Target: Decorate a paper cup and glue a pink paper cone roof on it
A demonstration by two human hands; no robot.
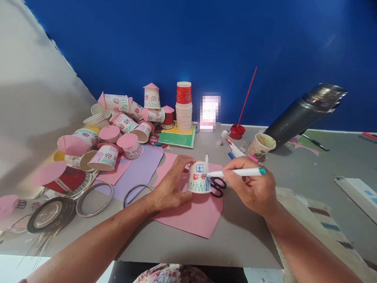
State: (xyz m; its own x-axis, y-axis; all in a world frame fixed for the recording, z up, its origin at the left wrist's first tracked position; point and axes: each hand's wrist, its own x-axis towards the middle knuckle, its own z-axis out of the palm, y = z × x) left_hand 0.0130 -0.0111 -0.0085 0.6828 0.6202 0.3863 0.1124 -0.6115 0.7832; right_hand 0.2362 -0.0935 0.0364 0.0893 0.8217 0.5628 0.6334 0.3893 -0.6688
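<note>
A: What are the fingers doing, starting nearest?

B: The left hand (172,184) is wrapping its fingers (182,161) loosely round the back of an upturned paper cup (198,177), curled and touching its side and base. The right hand (250,186) is pinching a white marker (238,172), fingers pressed together round the barrel.

A: Which way is the marker pointing?

B: Its long axis is lying nearly level, running left to right; the tip is pointing left and touching the cup's wall, the teal end pointing right.

A: And where is the cup sitting?

B: Mouth down on a pink paper sheet (197,216) on the grey counter (235,236), between the two hands. Black scissors (218,185) are lying just beside it, on the right.

A: Farther back?

B: A lilac sheet (141,167) is lying to the left, with tape rolls (53,214) near the edge. Beyond, a heap of decorated cups (123,118) is piling up, a tall cup stack (184,108) is standing on green card (176,138), and a dark flask (306,110) is leaning at the right
</note>
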